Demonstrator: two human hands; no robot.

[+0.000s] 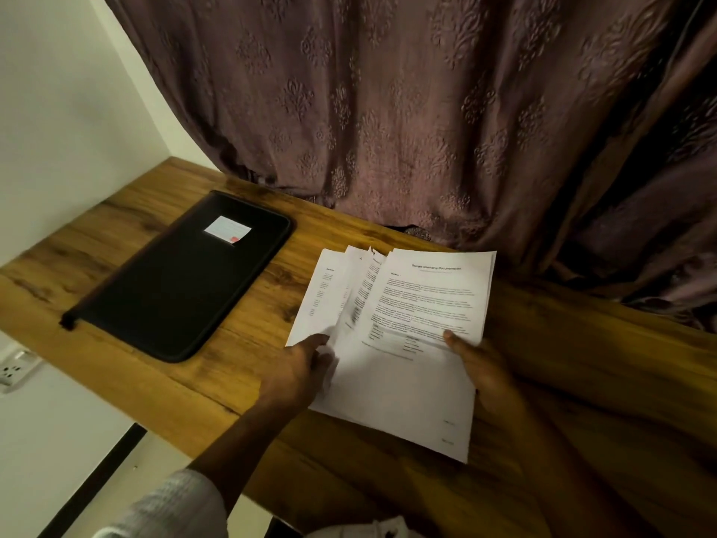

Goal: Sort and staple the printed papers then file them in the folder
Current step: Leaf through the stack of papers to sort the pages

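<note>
Head view, read from the left: a wall socket sits below the desk edge, then the black folder lies flat and closed on the wooden desk, with a white label near its far end. Its long axis runs from about 7 o'clock to 1 o'clock. Next comes the left hand, which pinches the left side of the papers, forefinger on top and the other fingers tucked among the fanned sheets. The sheets are spread unevenly, so sorting looks unfinished, and no stapler shows. The right hand pinches the top printed sheet at its right edge, thumb above and fingers hidden beneath. A patterned curtain hangs behind, at 12 o'clock.

From the hands the folder lies at roughly 10 o'clock, well apart from the papers, and the left hand is the nearer one. Filing would probably mean opening the folder with the left hand and carrying the stack leftward
</note>
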